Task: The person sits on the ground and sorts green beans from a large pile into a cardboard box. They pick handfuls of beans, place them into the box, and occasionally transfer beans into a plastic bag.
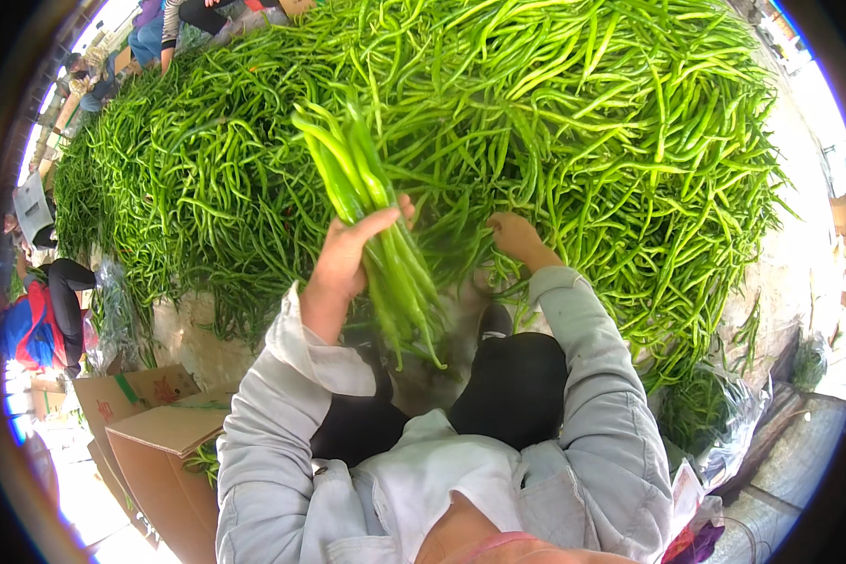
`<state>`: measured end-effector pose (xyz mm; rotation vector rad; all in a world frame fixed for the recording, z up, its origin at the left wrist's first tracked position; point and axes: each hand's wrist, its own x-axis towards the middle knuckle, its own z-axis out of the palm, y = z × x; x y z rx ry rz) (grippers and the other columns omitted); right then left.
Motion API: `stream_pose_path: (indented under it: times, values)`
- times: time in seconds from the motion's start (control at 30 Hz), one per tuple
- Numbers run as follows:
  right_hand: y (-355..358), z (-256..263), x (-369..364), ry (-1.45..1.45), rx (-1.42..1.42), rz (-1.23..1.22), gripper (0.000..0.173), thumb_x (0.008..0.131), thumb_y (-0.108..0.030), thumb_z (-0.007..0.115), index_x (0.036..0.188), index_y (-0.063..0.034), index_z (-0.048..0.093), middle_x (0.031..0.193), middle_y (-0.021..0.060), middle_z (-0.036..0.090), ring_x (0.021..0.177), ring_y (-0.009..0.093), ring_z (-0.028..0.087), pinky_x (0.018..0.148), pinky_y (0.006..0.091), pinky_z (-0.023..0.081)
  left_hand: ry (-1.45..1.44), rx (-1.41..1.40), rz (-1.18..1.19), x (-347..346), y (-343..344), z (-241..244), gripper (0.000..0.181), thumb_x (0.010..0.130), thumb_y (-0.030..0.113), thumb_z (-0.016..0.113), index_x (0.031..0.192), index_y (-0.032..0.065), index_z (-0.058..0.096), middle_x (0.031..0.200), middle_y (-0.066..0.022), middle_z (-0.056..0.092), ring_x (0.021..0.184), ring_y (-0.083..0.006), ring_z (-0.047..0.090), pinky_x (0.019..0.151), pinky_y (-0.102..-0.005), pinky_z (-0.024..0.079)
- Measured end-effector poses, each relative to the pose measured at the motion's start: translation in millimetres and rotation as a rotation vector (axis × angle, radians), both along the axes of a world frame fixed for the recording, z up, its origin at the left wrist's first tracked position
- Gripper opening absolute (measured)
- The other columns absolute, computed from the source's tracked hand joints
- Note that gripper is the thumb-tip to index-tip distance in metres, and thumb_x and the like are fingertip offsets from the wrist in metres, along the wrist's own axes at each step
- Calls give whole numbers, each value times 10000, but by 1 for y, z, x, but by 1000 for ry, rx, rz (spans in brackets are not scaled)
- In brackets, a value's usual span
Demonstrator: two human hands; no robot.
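My left hand (356, 254) is wrapped around a bundle of long green chili peppers (384, 243), thumb across the front. The bundle is raised in front of my knees, leaning to the upper left, with its lower tips hanging free. At the near edge of a large heap of green chili peppers (423, 134), my right hand (518, 240) has its fingers curled down. They are among or just over the peppers there; whether one is pinched between them cannot be made out.
Left of me stands an open cardboard box (162, 451) with peppers inside. A clear plastic bag of peppers (705, 409) lies at my right. Other people sit along the heap's far left side, one in dark trousers (70, 296). Loose peppers (747, 331) trail off the right edge.
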<state>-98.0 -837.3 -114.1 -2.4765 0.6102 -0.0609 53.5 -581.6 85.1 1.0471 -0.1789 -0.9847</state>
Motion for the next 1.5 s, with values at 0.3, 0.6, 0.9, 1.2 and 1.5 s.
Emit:
stream_pose_path:
  times: [0.3, 0.6, 0.9, 1.2, 1.5]
  values:
    - [75, -67, 29, 133, -222, 401, 269, 782, -75, 591, 1050, -53, 577, 1023, 146, 578, 874, 327, 624, 708, 421, 524, -41, 65, 166, 16, 22, 6, 375, 825, 73, 630, 1177, -4, 527, 1101, -111, 611, 1018, -224, 597, 896, -383, 499]
    - [68, -19, 47, 162, -272, 395, 249, 769, -38, 579, 1000, -100, 645, 944, 111, 604, 939, 304, 592, 770, 405, 500, -70, 54, 187, 16, 42, 8, 337, 807, -4, 648, 1130, -7, 550, 1078, -127, 627, 963, -218, 619, 836, -348, 510]
    - [20, 217, 48, -671, -560, 487, 105, 724, -10, 567, 794, -85, 591, 1003, 28, 572, 897, 255, 525, 806, 364, 462, -203, 69, 71, -16, 34, 5, 380, 790, 33, 688, 1149, 1, 568, 1105, -113, 635, 1004, -218, 621, 848, -353, 515]
    - [38, 329, -5, -925, -542, 499, 118, 720, 15, 572, 773, -87, 597, 1067, 21, 607, 921, 253, 554, 798, 353, 480, -93, 11, 122, -85, 56, 21, 431, 782, 86, 701, 1171, -11, 542, 1113, -120, 624, 1022, -236, 610, 835, -396, 521]
    - [69, 353, -29, -863, -550, 621, 107, 705, 10, 606, 756, -82, 591, 1051, 20, 614, 890, 248, 567, 786, 351, 490, -74, -30, 95, -112, 75, 27, 415, 805, 94, 685, 1179, -10, 539, 1109, -117, 620, 1018, -234, 609, 822, -405, 534]
